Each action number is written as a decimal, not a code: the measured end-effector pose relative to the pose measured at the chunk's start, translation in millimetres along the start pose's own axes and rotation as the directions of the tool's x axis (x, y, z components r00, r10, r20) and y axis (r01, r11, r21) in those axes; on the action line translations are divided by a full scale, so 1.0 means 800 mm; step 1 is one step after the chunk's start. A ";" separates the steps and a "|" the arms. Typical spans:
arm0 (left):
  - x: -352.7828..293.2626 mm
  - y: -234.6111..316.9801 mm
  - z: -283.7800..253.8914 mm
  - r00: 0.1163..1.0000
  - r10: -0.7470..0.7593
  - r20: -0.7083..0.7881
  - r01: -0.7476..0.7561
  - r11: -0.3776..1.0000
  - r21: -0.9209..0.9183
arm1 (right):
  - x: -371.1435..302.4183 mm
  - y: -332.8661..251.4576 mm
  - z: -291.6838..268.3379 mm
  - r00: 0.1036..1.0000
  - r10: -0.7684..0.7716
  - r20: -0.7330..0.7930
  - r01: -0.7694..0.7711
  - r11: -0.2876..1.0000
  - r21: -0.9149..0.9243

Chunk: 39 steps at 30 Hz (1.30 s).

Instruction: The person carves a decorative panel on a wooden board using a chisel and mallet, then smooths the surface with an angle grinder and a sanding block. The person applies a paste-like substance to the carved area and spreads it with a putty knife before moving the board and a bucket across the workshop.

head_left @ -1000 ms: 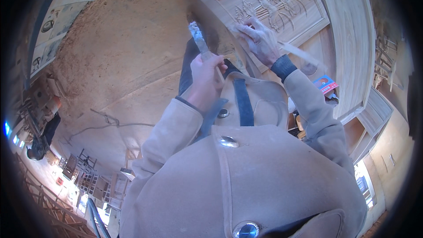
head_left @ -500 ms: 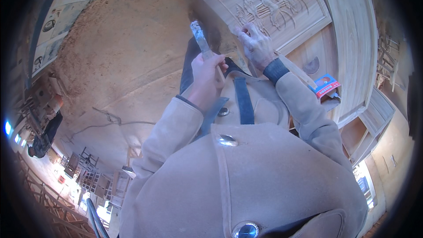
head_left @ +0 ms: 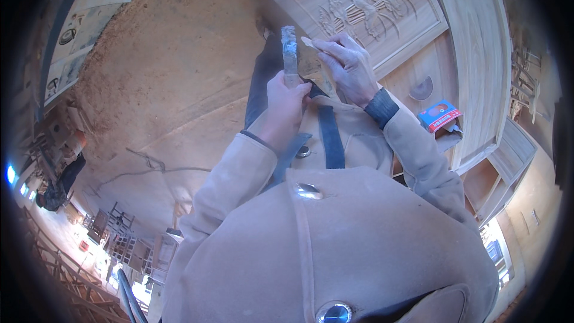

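Note:
My left hand (head_left: 283, 103) is closed round a flat stick (head_left: 290, 60), held upright with thick whitish paste smeared over its far end. To its right, my right hand (head_left: 351, 72) pinches a small pale flat piece (head_left: 308, 42) between thumb and fingers. The tip of that piece points at the stick's pasted end, with a small gap between them. Just beyond my right hand lies a pale wooden panel (head_left: 394, 45) carved with plants in relief.
A blue and red carton (head_left: 439, 115) sits on the woodwork by my right forearm. Long pale boards (head_left: 478, 66) curve along the right. Dusty ground (head_left: 179, 54) spreads at left, with a cable (head_left: 149, 168) across it. Another person (head_left: 63, 185) is at far left.
The stick has turned from leaning left to nearly upright and shifted right. My right hand has drawn back slightly from the carved panel, and the pale piece now shows at its fingertips.

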<state>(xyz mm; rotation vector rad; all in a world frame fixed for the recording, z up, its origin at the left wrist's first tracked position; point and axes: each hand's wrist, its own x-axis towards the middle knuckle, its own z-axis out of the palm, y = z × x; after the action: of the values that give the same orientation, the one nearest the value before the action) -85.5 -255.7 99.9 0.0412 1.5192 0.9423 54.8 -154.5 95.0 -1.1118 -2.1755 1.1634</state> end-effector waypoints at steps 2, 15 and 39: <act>0.000 -0.002 0.000 0.999 0.043 0.010 -0.043 0.998 0.035 | 0.007 -0.007 -0.001 0.999 0.028 0.019 -0.028 1.000 -0.003; 0.001 -0.006 -0.003 0.994 0.104 -0.018 -0.100 0.983 0.153 | 0.019 -0.015 -0.005 0.995 -0.092 0.048 0.099 0.979 -0.178; 0.014 -0.016 -0.020 0.980 0.123 -0.157 -0.080 0.964 0.254 | -0.013 0.044 0.011 0.998 0.028 0.051 -0.015 0.973 -0.229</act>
<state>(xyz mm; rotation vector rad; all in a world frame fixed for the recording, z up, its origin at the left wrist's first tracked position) -94.9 -266.4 81.2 0.2246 1.8034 0.8497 70.6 -155.9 61.2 -1.2130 -2.3921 0.9794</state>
